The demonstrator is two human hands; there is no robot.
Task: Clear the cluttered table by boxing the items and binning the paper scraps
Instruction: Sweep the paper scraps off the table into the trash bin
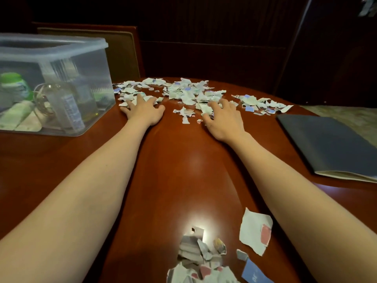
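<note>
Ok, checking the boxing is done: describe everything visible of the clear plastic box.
The clear rectangular plastic box stands upright at the far left of the glossy reddish-brown wooden table, open-topped with a thick rim. Through its walls show a green-capped bottle, a clear bottle and white packets. The left hand lies close beside it, seemingly not touching.

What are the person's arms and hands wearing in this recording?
The left forearm and right forearm are bare, with no sleeve in view. The left hand and right hand have no gloves; no watch, bracelet or ring shows.
</note>
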